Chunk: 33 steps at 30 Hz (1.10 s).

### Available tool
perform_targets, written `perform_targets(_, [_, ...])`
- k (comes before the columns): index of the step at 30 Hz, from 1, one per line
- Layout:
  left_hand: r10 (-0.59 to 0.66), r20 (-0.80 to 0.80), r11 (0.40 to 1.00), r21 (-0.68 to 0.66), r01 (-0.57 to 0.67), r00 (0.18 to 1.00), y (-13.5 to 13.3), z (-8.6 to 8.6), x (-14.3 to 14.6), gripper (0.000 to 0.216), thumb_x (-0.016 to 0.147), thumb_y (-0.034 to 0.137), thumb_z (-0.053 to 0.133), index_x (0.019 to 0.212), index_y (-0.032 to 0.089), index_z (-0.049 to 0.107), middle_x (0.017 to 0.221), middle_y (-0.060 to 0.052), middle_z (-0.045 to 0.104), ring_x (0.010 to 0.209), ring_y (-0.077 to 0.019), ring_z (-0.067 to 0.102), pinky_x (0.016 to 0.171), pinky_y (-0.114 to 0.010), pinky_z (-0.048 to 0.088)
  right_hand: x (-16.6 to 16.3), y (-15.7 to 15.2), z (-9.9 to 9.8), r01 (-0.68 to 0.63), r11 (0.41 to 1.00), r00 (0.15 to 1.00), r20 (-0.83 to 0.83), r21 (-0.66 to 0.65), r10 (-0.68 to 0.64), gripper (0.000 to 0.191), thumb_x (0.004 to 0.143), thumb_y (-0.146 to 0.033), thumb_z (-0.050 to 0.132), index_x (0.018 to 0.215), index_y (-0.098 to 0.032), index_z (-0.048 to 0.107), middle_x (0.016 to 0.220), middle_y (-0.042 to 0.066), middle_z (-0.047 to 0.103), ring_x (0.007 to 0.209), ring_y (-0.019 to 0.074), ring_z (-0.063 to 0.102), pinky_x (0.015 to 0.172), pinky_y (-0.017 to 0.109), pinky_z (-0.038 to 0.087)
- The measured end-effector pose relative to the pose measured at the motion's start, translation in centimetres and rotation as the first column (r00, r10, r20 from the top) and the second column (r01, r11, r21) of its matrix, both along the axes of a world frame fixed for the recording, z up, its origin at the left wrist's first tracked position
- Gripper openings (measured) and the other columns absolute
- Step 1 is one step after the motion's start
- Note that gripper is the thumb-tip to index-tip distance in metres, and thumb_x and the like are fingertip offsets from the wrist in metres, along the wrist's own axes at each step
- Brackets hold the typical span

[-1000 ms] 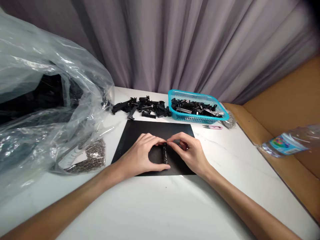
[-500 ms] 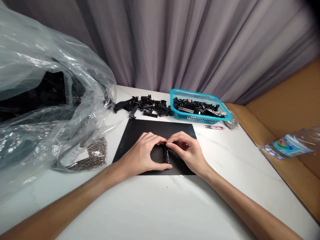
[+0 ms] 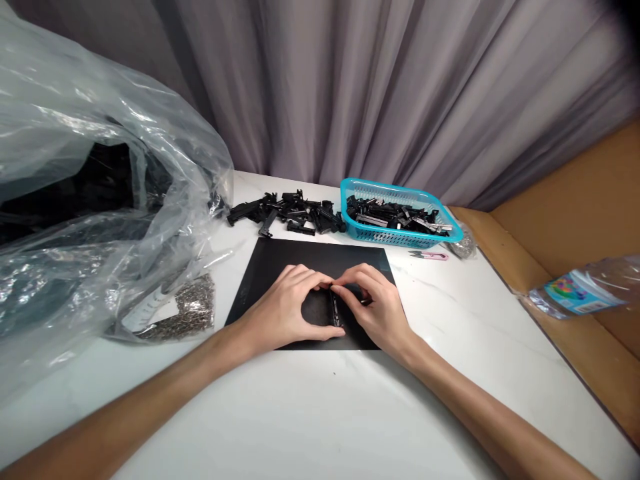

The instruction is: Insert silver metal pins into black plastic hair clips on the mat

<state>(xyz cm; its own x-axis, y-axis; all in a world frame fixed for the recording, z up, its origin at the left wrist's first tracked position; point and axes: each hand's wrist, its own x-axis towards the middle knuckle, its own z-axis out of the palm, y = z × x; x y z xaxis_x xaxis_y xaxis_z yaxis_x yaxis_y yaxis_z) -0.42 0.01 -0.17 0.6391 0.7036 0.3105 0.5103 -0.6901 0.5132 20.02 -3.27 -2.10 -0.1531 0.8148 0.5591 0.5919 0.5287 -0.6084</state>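
A slim black plastic part [image 3: 335,311] stands lengthwise between my hands, over the black mat [image 3: 270,263]. My left hand [image 3: 286,308] grips it by both ends, thumb at the near end and fingertips at the far end. At that far end, the thumb and forefinger of my right hand [image 3: 376,303] are pinched together. Whatever they may hold there is too small and covered to make out. The right hand's other fingers are curled.
Loose black parts [image 3: 290,212] lie in a heap behind the mat. A blue basket [image 3: 400,239] holds similar parts; pink thread snips [image 3: 429,255] lie before it. Left are a bag of small metal pieces [image 3: 193,307] and a large clear bag [image 3: 165,127]. Right is a bottle [image 3: 575,291].
My right hand has shifted slightly at the far end of the black part, its fingers curling a little more. My left hand keeps the same grip.
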Motion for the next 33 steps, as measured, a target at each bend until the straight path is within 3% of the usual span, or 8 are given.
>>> perform_targets(4, [-0.002,-0.01,1.0,-0.012,0.001,1.0,0.0,0.1,0.0,0.058,0.07,0.054,0.087,0.113,0.02,0.066,0.103,-0.004,0.068,0.101,-0.027,0.06,0.094,-0.043,0.048,0.0,0.0,-0.5,0.025,0.991,0.994,0.104,0.135,-0.039,0.011,0.101,-0.018,0.063,0.098,-0.023,0.072,0.096,0.005,0.072,0.086,0.0184,0.069,0.074,0.031,0.056])
perform_targets(14, [0.018,-0.004,0.998,-0.052,-0.018,1.0,-0.1,0.2,0.2,0.056,0.068,0.051,0.089,0.11,0.021,0.066,0.1,-0.003,0.067,0.099,-0.0265,0.059,0.094,-0.043,0.048,-0.1,-0.3,-0.8,0.04,0.951,0.959,0.255,0.307,-0.123,0.018,0.104,-0.016,0.056,0.104,-0.021,0.074,0.096,0.005,0.075,0.08,0.0143,0.071,0.063,0.024,0.054])
perform_targets(22, [0.022,0.015,0.998,-0.056,-0.021,1.0,-0.1,0.1,0.2,0.054,0.067,0.045,0.089,0.109,0.02,0.066,0.101,-0.004,0.066,0.1,-0.0267,0.059,0.094,-0.044,0.049,0.1,-0.3,-1.1,0.083,0.96,0.938,0.305,0.267,-0.166,0.018,0.105,-0.021,0.056,0.103,-0.026,0.073,0.098,0.005,0.076,0.084,0.0181,0.069,0.062,0.029,0.05])
perform_targets(28, [0.024,0.021,0.998,-0.051,-0.023,0.999,-0.1,-0.1,0.2,0.054,0.068,0.046,0.089,0.11,0.021,0.066,0.1,-0.004,0.066,0.099,-0.0267,0.06,0.093,-0.044,0.049,0.7,-0.7,-1.5,-0.022,0.965,0.916,0.392,0.263,-0.086,0.026,0.104,-0.012,0.052,0.118,-0.025,0.07,0.111,0.008,0.077,0.087,0.0202,0.07,0.061,0.031,0.047])
perform_targets(33, [0.031,0.041,0.997,-0.071,-0.028,0.999,-0.1,-0.4,0.3,0.056,0.066,0.042,0.09,0.112,0.022,0.066,0.102,-0.005,0.066,0.101,-0.0275,0.059,0.093,-0.044,0.049,0.7,-0.7,-1.2,-0.089,0.955,0.906,0.421,0.284,-0.041,0.022,0.104,-0.013,0.049,0.105,-0.02,0.07,0.108,0.01,0.075,0.084,0.0183,0.072,0.061,0.03,0.051])
